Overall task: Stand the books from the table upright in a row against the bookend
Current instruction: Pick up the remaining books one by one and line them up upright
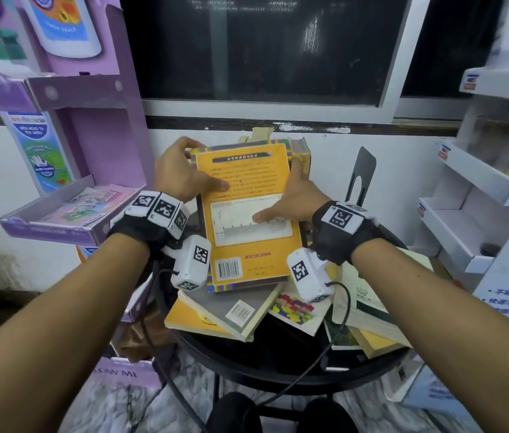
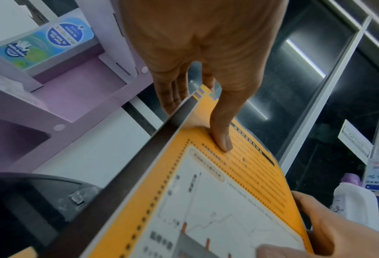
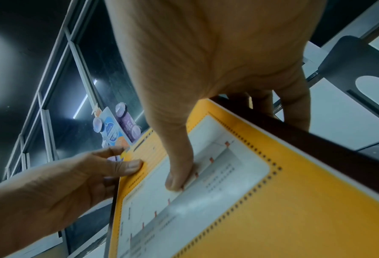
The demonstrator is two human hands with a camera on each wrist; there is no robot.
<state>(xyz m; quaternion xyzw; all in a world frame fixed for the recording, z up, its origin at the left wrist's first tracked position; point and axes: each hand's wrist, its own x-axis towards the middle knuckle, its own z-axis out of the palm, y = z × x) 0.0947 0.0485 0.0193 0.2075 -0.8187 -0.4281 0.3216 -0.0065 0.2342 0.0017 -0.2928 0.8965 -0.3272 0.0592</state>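
both hands clamp the orange book (image 1: 248,210) above the table's pile: left hand (image 1: 181,175) and right hand (image 1: 298,195) thumbs on its cover, fingers hidden behind; bookend (image 1: 362,173) partly hidden to its right.

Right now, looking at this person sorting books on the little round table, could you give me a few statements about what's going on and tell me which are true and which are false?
1. Both hands hold the orange-yellow paperback book. True: the left hand grips its left edge and the right hand its right edge, thumbs on the cover.
2. The book shows its barcode side. True.
3. The black metal bookend lies flat on the floor. False: it stands upright at the right rear of the round black table.
4. No other books are left on the table. False: several books lie in a loose pile under the held one.
5. The purple cardboard display shelf stands to the person's right. False: it is to the left.
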